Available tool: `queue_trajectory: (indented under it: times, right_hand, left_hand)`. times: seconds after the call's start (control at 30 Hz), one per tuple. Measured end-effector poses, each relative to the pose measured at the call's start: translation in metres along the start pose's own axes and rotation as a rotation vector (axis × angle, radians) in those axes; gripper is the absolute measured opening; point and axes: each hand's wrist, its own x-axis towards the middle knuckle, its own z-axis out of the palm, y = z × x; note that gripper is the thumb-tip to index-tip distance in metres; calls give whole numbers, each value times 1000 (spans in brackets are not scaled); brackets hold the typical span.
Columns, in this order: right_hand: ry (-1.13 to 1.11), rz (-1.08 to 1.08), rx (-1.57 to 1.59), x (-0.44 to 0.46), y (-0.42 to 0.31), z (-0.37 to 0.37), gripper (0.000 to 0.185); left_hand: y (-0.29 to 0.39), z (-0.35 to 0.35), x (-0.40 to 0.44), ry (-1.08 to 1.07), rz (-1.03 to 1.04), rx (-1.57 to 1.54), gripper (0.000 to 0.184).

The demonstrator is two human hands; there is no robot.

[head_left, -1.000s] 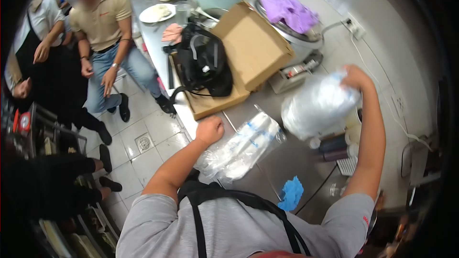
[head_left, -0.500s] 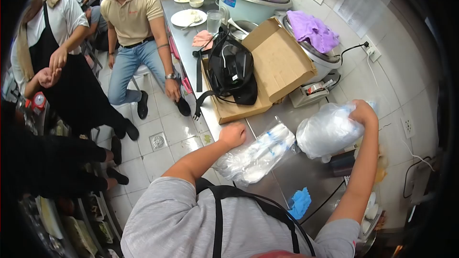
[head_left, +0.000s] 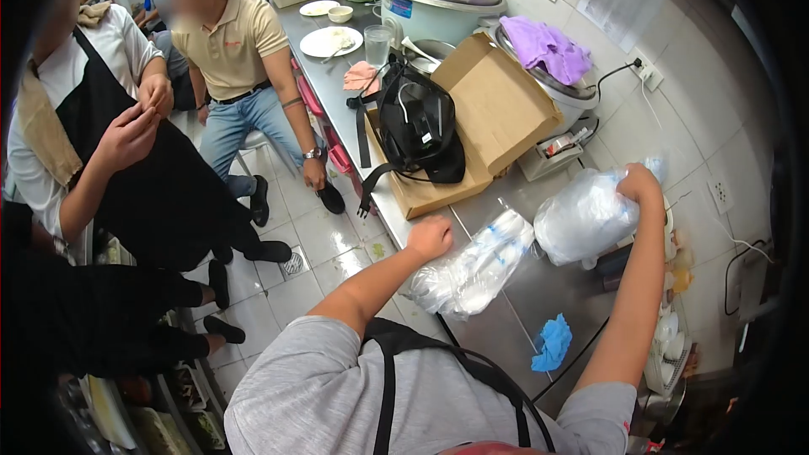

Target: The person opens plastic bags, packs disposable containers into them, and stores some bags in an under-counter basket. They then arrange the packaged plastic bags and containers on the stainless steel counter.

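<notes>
My right hand (head_left: pixel 640 183) is closed on the gathered top of a bulky clear plastic bag (head_left: pixel 587 217), tilted over the steel table. What fills the bag is hard to make out through the crumpled plastic. My left hand (head_left: pixel 431 238) is curled into a fist near the table edge, beside a clear plastic pack (head_left: pixel 480 270) of white items with blue marks. Its fingertips are hidden, so I cannot see whether anything is in them. The pack lies flat on the table between my hands, close to the bag.
Beyond my hands, an open cardboard box (head_left: pixel 497 109) holds a black backpack (head_left: pixel 417 126). A tape dispenser (head_left: pixel 552 152), a blue cloth (head_left: pixel 552 343) and a cable are near the right side. Rice cookers (head_left: pixel 442 4) stand behind. Two people (head_left: pixel 232 50) (head_left: pixel 109 118) are at the left.
The camera view has shifted slightly, moving the table and my hands a little rightward in frame. Both hands keep about the same pose. The aproned person's hands have risen.
</notes>
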Motion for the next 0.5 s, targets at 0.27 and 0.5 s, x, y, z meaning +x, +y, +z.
queue_trajectory:
  times: [0.27,0.5]
  right_hand:
    - [-49,-132,-31,-1,0,-8,30]
    - [-116,-202,-74,-3,1,-15,28]
  left_hand:
    - [4,10,1,80,-11,115,10]
    - [16,11,6,40,-68,209,10]
